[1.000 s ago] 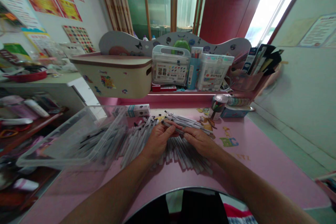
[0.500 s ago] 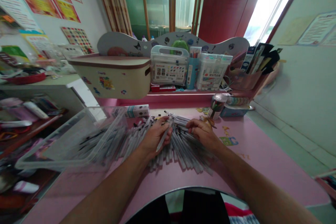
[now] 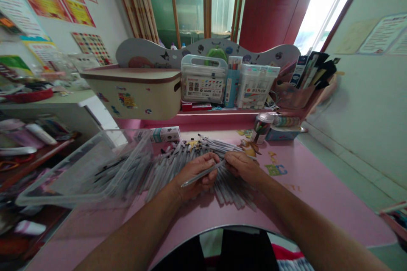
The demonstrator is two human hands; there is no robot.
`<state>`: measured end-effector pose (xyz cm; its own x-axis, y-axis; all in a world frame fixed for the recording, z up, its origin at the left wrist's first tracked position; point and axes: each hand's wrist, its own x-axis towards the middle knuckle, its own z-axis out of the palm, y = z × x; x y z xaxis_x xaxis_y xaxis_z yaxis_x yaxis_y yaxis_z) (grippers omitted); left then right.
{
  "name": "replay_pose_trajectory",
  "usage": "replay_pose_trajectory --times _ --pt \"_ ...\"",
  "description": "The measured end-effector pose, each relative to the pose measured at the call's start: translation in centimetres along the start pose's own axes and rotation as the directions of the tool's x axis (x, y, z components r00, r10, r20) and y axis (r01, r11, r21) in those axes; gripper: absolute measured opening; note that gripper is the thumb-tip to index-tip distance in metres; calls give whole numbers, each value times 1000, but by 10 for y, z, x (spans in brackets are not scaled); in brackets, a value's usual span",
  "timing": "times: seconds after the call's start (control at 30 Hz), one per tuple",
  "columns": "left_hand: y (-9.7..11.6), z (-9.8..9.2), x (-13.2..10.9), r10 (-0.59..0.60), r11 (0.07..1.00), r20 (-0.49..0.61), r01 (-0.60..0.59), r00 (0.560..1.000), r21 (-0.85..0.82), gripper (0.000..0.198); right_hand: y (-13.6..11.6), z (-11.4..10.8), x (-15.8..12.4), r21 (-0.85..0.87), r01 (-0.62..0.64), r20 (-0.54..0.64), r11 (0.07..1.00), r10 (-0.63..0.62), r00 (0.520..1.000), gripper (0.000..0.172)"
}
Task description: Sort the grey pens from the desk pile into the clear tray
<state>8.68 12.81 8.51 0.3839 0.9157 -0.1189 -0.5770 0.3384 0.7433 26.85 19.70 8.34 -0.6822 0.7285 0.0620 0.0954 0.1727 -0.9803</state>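
A slim clear-grey pen (image 3: 201, 174) lies slantwise across the fingers of my left hand (image 3: 187, 178), which is closed on it. Its pointed end aims down to the left. At the pen's upper right end, the thumb and fingers of my right hand (image 3: 244, 167) pinch together; any small part between them is hidden. Under and around both hands, many similar pens are spread in a fan, with a left bunch (image 3: 162, 173) and a right bunch (image 3: 233, 192). More thin pens, some dark, show through the wall of a clear plastic bin (image 3: 63, 198) at the left.
On the pink desk (image 3: 330, 203) stand a small patterned box (image 3: 165, 134), a see-through can (image 3: 262, 128) and a blue box (image 3: 282, 133). The shelf behind carries a cream storage bin (image 3: 133, 97), marker cases (image 3: 203, 80) and a pen holder (image 3: 294, 93).
My right hand has moved left and down to meet the pen's end. The pen in my left hand has tipped from steep to flatter. The left hand has shifted slightly lower.
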Motion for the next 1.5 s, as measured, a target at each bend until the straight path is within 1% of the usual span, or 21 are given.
replay_pose_trajectory --times 0.07,0.17,0.2,0.27,0.33,0.5,0.57,0.63,0.67,0.7,0.8,0.87,1.0,1.1,1.17,1.23,1.27,1.3,1.4,1.5 --pt "1 2 0 84 996 -78 -84 993 -3 19 0 1 1 142 -51 -52 989 58 997 42" --pt "3 4 1 232 971 -189 -216 954 104 32 3 0 5 283 -79 -141 956 123 982 42" --pt "3 4 2 278 956 -212 -248 937 158 32 3 -1 6 299 -82 -155 951 134 979 42" --pt "3 4 4 359 922 -247 -300 900 246 24 4 -2 7 295 -86 -161 952 138 977 43" --pt "2 2 6 396 907 -283 -324 873 269 21 4 -1 7 271 -75 -162 960 123 979 41" --pt "0 -3 11 384 922 -363 -331 849 201 28 -1 2 4 245 -7 -190 970 55 980 27" --pt "0 -3 11 390 920 -370 -337 843 201 28 -3 3 4 276 7 -192 961 48 980 32" --pt "0 -3 10 390 920 -373 -337 842 201 28 -2 2 4 287 -13 -187 958 70 980 29" --pt "0 -2 10 387 921 -372 -335 843 200 28 0 1 4 273 -29 -186 961 83 979 27" --pt "0 -2 10 385 922 -371 -333 845 197 28 1 0 5 246 -44 -186 968 92 978 29" --pt "-1 -1 10 377 925 -361 -330 853 189 28 7 -2 5 143 -57 -179 988 82 980 39" --pt "-1 -1 10 380 924 -357 -333 853 188 28 9 -2 6 123 -57 -172 991 78 982 38" --pt "0 -1 10 389 921 -368 -341 845 191 28 4 1 5 216 -37 -174 976 76 982 28" --pt "1 0 9 392 919 -363 -342 845 195 28 -1 1 4 272 -58 -168 961 107 980 26" --pt "0 0 9 391 919 -362 -340 846 199 27 -2 1 4 194 -68 -177 979 104 979 24" --pt "0 0 9 395 918 -364 -343 843 201 27 -1 0 3 71 -58 -172 996 70 983 32" --pt "0 0 9 399 916 -367 -347 840 201 27 0 0 3 34 -49 -168 998 55 984 35" --pt "0 -1 9 401 915 -370 -350 838 200 27 1 0 3 26 -44 -163 999 48 986 34" --pt "0 -2 10 405 914 -372 -353 835 202 27 1 1 4 134 -36 -184 990 61 981 20" --pt "0 -4 11 409 911 -359 -357 839 205 27 -1 3 5 236 -76 -181 969 120 976 22"
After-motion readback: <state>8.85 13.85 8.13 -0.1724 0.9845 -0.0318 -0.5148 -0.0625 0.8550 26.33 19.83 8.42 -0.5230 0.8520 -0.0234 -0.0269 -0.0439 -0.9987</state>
